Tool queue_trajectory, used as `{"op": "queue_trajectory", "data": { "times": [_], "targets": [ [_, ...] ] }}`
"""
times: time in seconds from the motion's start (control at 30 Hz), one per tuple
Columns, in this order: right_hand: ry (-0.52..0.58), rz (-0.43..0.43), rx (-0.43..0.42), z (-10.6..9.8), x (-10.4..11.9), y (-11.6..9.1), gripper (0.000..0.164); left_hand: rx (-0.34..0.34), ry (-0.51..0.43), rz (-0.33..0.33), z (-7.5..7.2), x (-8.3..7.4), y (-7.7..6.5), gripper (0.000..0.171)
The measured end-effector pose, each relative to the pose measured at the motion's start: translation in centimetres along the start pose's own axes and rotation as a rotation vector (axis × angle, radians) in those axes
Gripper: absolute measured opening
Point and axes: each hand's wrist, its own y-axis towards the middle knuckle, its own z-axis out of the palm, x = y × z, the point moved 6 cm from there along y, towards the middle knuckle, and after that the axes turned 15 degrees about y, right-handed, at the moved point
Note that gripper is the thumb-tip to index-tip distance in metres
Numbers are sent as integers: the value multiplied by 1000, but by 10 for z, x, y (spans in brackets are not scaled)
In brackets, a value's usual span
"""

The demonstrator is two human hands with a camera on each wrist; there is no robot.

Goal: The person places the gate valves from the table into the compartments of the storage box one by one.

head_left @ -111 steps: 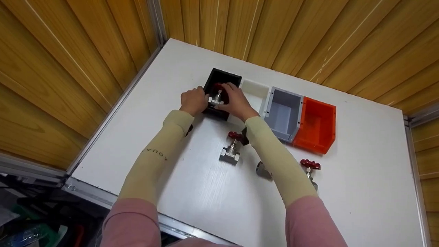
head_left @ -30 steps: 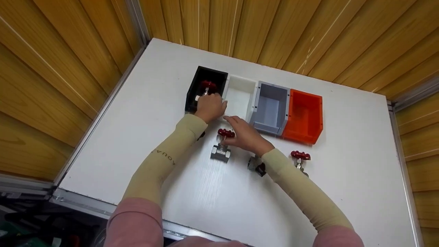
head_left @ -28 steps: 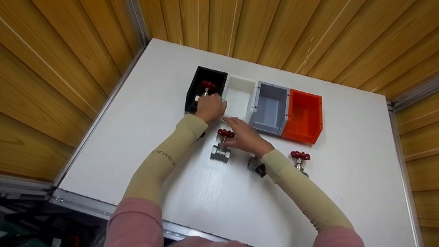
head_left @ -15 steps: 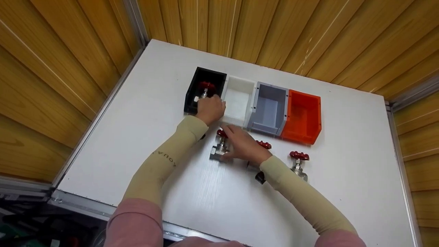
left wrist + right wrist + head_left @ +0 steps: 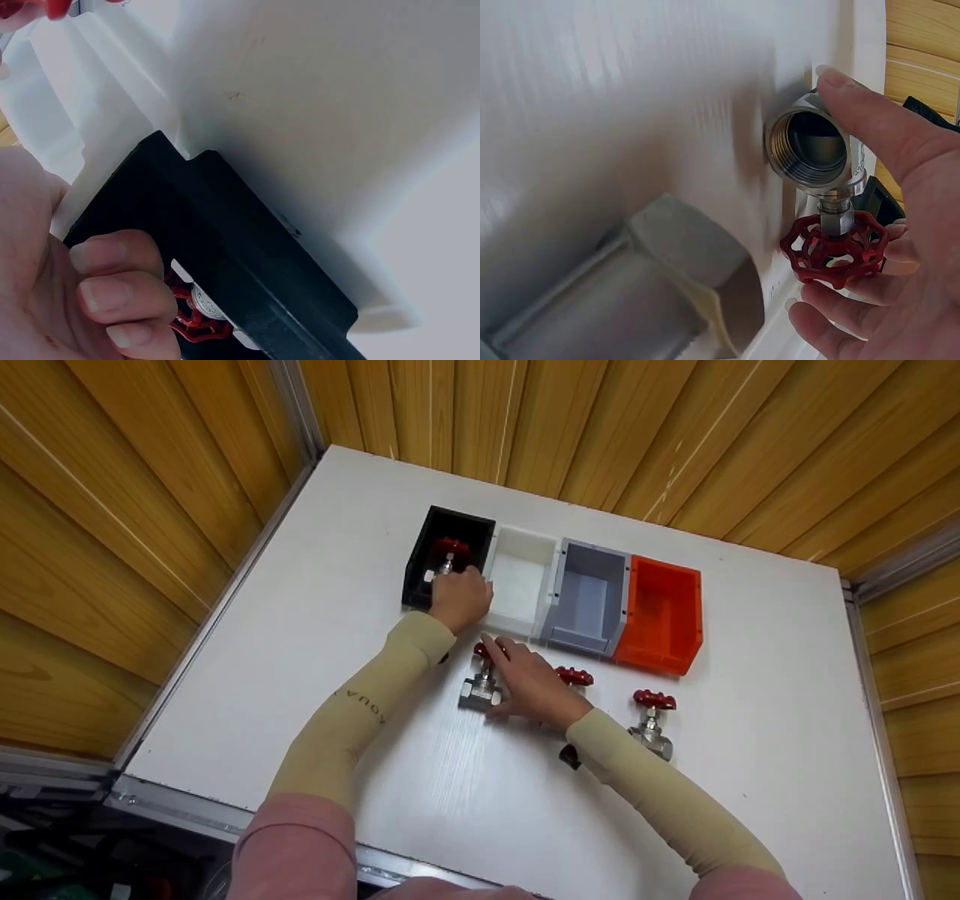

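Observation:
My left hand [image 5: 461,596] grips the near right wall of the black bin [image 5: 417,566], fingers curled over its edge in the left wrist view. Inside that bin lies a metal valve with a red handwheel [image 5: 452,547], partly hidden by the hand. Below the bins, my right hand [image 5: 536,686] holds a second valve [image 5: 480,692] on the table. In the right wrist view, its thumb lies on the threaded metal body [image 5: 808,150], and the other fingers curl behind the red handwheel [image 5: 836,247].
White [image 5: 517,624], grey [image 5: 577,642] and orange [image 5: 681,660] bins stand in a row right of the black one. A third valve [image 5: 576,676] is partly behind the right hand, and another [image 5: 651,724] lies farther right. Wood-patterned walls [image 5: 600,435] border the white table [image 5: 787,697].
A valve held by both hands earlier now lies in the black bin. My left hand shifted to the bin's near right wall; my right hand came down to the valve below and closed round it.

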Motion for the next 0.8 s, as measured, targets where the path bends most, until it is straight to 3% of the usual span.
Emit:
{"op": "queue_trajectory", "data": {
  "times": [0.5, 0.8],
  "targets": [
    [128, 64, -7, 10, -3, -2, 135, 8, 6, 3, 2, 0, 1, 44],
    [104, 52, -30, 14, -2, -2, 131, -26, 4, -5, 1, 1, 0, 42]
  ]
}}
